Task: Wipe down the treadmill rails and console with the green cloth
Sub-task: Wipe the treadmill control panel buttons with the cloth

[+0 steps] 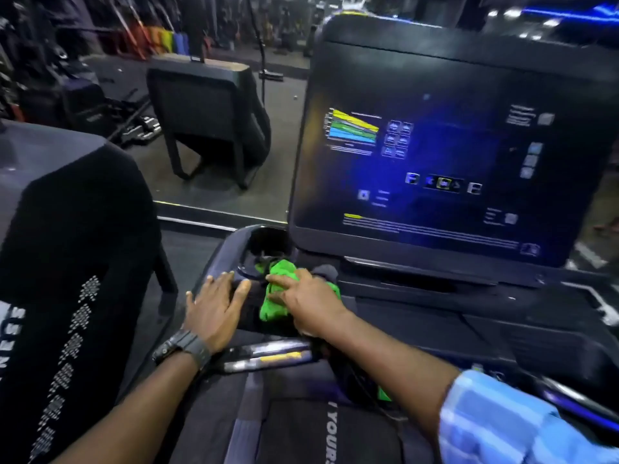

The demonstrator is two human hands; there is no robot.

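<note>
Now the right hand [303, 301] presses the green cloth [276, 293] onto the console [435, 316], fingers gripping it. Beside it, the left hand [214, 309] rests flat, fingers spread.

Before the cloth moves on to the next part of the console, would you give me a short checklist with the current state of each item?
1. Green cloth under the right hand: ok, pressed on the console tray.
2. Left hand bracing flat on the tray edge, clear of the cloth: ok.
3. Cup holder beside the cloth free of items: cannot tell, too dark.
4. Screen state: not ok, it is lit, so a wipe might trigger controls.
5. Cloth clean enough: cannot tell.
</note>
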